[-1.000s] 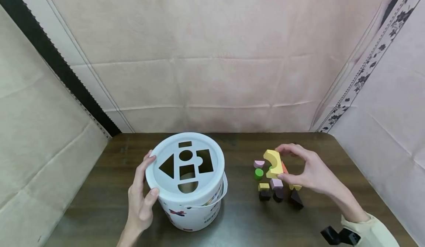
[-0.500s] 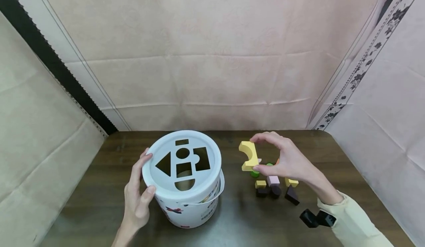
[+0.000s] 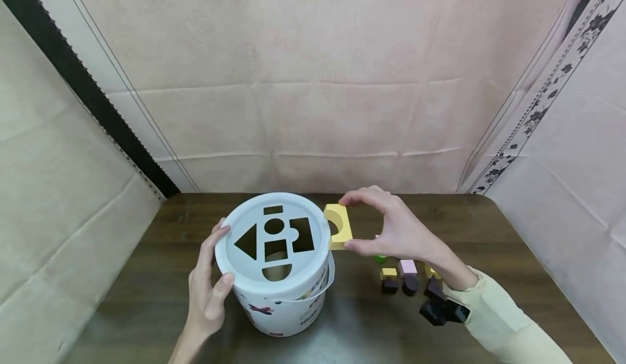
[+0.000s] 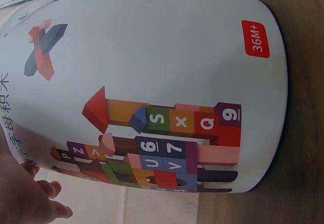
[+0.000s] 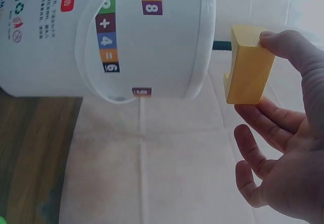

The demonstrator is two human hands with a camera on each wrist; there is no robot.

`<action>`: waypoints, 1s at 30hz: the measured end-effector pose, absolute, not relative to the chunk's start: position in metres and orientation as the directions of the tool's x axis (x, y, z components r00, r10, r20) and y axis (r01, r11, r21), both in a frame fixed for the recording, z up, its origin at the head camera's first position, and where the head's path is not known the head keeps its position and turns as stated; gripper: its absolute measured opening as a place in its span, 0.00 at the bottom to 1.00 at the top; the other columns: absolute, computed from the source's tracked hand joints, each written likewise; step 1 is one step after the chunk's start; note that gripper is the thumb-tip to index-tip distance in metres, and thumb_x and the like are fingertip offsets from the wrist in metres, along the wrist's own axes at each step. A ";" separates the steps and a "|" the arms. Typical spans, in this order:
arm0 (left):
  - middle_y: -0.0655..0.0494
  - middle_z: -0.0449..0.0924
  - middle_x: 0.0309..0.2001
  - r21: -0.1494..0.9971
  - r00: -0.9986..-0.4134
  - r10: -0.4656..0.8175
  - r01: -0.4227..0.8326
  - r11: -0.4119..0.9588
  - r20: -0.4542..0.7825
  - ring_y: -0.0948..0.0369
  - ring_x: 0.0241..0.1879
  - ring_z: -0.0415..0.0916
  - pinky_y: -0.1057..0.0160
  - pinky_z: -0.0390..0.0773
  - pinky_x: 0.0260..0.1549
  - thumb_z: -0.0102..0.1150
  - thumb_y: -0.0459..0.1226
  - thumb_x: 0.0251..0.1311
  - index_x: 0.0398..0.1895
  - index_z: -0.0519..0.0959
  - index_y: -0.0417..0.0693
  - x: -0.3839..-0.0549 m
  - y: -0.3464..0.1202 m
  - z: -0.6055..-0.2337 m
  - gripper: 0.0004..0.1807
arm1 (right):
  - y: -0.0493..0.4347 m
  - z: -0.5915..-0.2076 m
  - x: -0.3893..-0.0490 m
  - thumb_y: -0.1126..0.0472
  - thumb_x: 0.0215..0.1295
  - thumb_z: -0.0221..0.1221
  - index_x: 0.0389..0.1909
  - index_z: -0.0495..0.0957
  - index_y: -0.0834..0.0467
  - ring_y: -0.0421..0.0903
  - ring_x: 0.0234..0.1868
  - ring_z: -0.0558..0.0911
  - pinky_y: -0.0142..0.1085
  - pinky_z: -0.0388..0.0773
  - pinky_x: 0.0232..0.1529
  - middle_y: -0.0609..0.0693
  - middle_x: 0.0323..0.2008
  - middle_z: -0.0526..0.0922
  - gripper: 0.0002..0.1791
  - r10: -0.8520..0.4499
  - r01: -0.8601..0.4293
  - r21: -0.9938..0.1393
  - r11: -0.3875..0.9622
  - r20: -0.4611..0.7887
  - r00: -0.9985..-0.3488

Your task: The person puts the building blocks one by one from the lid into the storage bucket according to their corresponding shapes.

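A white bucket [image 3: 283, 320] with printed toy-block pictures stands on the table, topped by a pale blue lid [image 3: 305, 269] with several shaped holes. My left hand [image 3: 207, 296] grips the bucket's left side at the lid rim, thumb in front and fingers toward the back. Between right thumb and fingertips, my right hand [image 3: 401, 231] pinches a yellow arch block [image 3: 345, 225], its curved cutout facing left. In the head view the block overlaps the lid's right edge. The right wrist view shows this yellow block [image 5: 250, 75] just off the lid's rim, with the other fingers loose.
Right of the bucket, small blocks lie on the brown table [image 3: 362, 320]: a lilac block [image 3: 407, 268], a yellow block [image 3: 388, 273], dark blocks [image 3: 409, 285] and a green one [image 3: 380, 259] partly covered by the right hand. Pale cloth walls [image 3: 313, 108] enclose the table.
My right hand has carried the yellow arch block leftward from above the loose blocks to the lid's right edge. My left hand keeps its hold on the bucket.
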State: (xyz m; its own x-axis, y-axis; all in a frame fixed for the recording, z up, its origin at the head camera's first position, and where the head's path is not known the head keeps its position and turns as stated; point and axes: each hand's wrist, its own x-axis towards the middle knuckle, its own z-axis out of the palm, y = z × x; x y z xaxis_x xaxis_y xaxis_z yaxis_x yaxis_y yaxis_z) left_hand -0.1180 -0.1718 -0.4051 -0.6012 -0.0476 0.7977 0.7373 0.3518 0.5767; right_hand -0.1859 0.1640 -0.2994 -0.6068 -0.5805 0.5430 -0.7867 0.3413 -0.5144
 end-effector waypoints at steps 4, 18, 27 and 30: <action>0.38 0.68 0.68 0.580 -0.605 -0.049 0.733 0.355 0.795 0.54 0.66 0.69 0.66 0.63 0.60 0.50 0.50 0.67 0.68 0.69 0.33 -0.118 -0.171 -0.405 0.34 | 0.154 -0.298 -0.189 0.56 0.44 0.78 0.56 0.79 0.53 0.45 0.53 0.76 0.47 0.69 0.53 0.41 0.50 0.81 0.34 -0.594 -0.775 -0.535 0.337 0.518 -0.616; 0.39 0.68 0.69 0.579 -0.607 -0.045 0.729 0.364 0.793 0.53 0.66 0.69 0.67 0.64 0.60 0.50 0.49 0.67 0.68 0.69 0.34 -0.118 -0.169 -0.404 0.33 | 0.133 -0.303 -0.200 0.54 0.46 0.77 0.55 0.80 0.56 0.48 0.51 0.75 0.48 0.70 0.52 0.43 0.50 0.82 0.33 -0.616 -0.764 -0.554 0.331 0.487 -0.619; 0.40 0.68 0.69 0.577 -0.605 -0.051 0.726 0.375 0.795 0.54 0.64 0.70 0.67 0.65 0.58 0.49 0.49 0.67 0.68 0.69 0.35 -0.117 -0.170 -0.404 0.33 | 0.124 -0.305 -0.204 0.53 0.45 0.77 0.54 0.81 0.54 0.45 0.52 0.74 0.46 0.69 0.53 0.40 0.50 0.82 0.32 -0.619 -0.754 -0.572 0.323 0.475 -0.625; 0.40 0.67 0.69 0.581 -0.610 -0.054 0.720 0.378 0.791 0.54 0.65 0.70 0.68 0.66 0.58 0.49 0.49 0.67 0.69 0.69 0.36 -0.116 -0.170 -0.404 0.33 | 0.121 -0.305 -0.205 0.53 0.45 0.77 0.54 0.81 0.54 0.44 0.52 0.73 0.47 0.69 0.53 0.40 0.50 0.81 0.32 -0.628 -0.758 -0.569 0.317 0.473 -0.618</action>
State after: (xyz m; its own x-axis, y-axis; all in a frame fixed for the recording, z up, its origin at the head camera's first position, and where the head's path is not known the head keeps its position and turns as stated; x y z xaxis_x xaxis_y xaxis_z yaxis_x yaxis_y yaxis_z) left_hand -0.1163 -0.1702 -0.4039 -0.6100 -0.0537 0.7906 0.7203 0.3782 0.5815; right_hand -0.2052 0.1214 -0.3054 -0.6178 -0.6283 0.4727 -0.7584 0.3174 -0.5693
